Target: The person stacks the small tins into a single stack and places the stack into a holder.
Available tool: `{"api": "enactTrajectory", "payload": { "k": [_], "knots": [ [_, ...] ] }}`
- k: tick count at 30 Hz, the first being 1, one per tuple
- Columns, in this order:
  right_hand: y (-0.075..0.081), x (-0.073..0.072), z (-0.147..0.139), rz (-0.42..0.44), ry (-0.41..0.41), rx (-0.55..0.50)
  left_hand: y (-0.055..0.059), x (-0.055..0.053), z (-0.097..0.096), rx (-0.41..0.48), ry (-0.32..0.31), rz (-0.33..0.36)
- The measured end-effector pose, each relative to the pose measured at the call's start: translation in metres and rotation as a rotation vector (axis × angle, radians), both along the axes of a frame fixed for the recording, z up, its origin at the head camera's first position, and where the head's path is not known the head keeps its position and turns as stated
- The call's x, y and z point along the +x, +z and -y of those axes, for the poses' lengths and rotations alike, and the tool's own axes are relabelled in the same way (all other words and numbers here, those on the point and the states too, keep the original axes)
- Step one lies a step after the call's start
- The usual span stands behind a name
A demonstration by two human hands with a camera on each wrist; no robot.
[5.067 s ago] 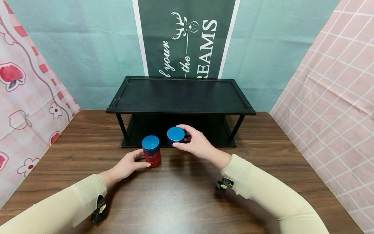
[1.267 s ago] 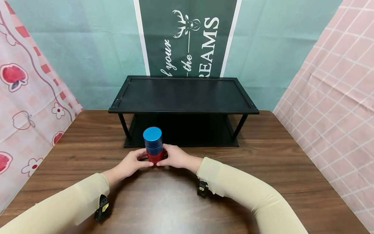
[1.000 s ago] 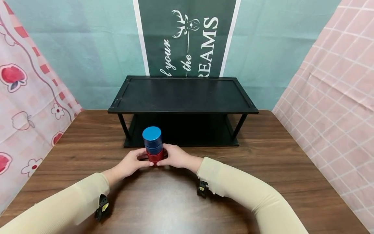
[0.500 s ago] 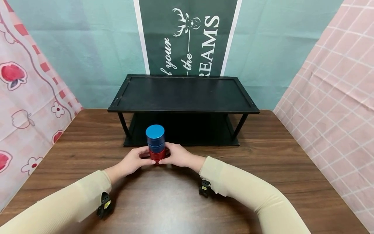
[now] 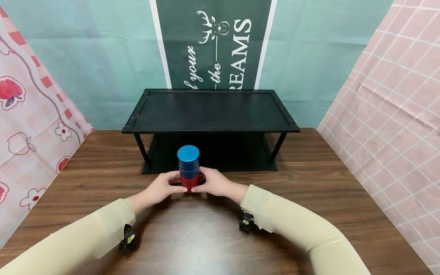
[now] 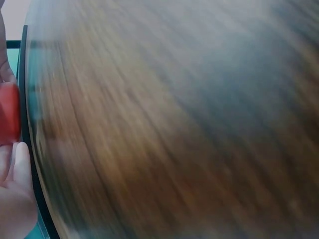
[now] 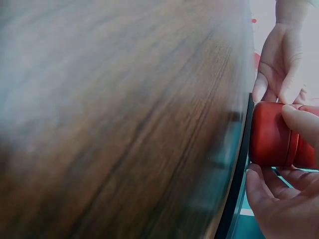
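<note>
A stack of round lidded tins stands upright before the black shelf in the head view. Its base is a red tin, with a blue tin above and another blue tin at the top. My left hand grips the red base from the left, thumb in front. From the right, my right hand holds the same base, the thumbs almost meeting. The right wrist view shows the red tin closely between both hands. Only a slice of the red tin appears in the left wrist view.
Just behind the stack is a low two-tier black shelf on the wooden table. Teal cloth hangs behind it. Patterned pink cloths border the left and right sides.
My right hand set the blue tin it carried on top of the stack, then took hold of the red base. Over the last second both hands shifted the stack rightward along the shelf.
</note>
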State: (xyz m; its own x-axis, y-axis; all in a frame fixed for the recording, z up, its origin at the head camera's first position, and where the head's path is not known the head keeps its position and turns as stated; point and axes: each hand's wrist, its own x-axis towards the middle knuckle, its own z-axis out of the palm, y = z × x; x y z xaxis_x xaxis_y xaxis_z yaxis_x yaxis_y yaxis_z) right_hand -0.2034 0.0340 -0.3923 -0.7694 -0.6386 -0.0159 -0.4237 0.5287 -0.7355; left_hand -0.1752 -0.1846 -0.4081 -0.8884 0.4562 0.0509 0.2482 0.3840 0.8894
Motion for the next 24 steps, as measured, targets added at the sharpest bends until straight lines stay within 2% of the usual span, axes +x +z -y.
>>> {"api": "enactTrajectory", "payload": {
  "k": [14,24],
  "knots": [
    [0.003,0.003,-0.023,-0.024,-0.017,-0.05,0.003,-0.004,-0.022,0.067,-0.028,-0.025],
    [0.002,0.005,-0.039,-0.037,-0.03,-0.082,0.006,-0.007,-0.037,0.087,-0.053,-0.014]
  ]
}}
